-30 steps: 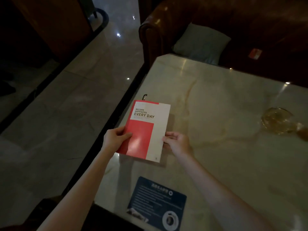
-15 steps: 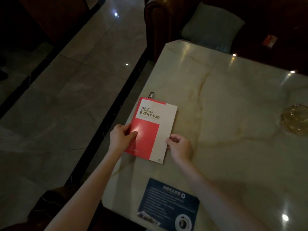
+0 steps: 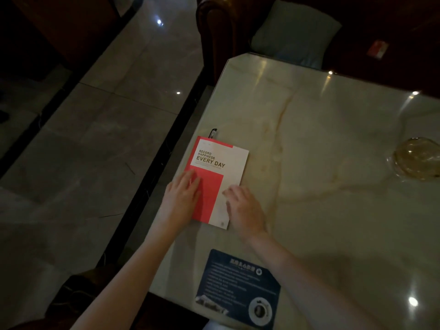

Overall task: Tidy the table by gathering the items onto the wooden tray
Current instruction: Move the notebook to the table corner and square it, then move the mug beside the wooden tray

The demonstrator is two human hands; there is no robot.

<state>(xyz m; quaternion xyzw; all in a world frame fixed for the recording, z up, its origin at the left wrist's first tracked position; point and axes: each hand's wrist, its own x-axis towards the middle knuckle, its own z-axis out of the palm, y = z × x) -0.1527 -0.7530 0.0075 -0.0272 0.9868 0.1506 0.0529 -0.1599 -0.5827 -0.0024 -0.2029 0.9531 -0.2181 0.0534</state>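
Observation:
A red and white notebook (image 3: pixel 220 163) printed "EVERY DAY" lies flat on the marble table (image 3: pixel 321 129), close to its left edge. My left hand (image 3: pixel 182 197) rests palm down on the red part of the cover. My right hand (image 3: pixel 244 209) rests palm down on the cover's lower right edge. The dark clip end of a pen (image 3: pixel 212 133) pokes out from under the notebook's far edge. No wooden tray is in view.
A glass ashtray (image 3: pixel 415 159) sits at the table's right side. A dark blue printed card (image 3: pixel 238 285) lies at the near edge. Beyond the table stands a leather sofa with a pale cushion (image 3: pixel 295 32) and a small red item (image 3: pixel 377 49). Tiled floor drops off left.
The notebook, held up between both hands earlier, now lies flat on the table. Both hands have slid onto its cover, palms down. The view has shifted closer.

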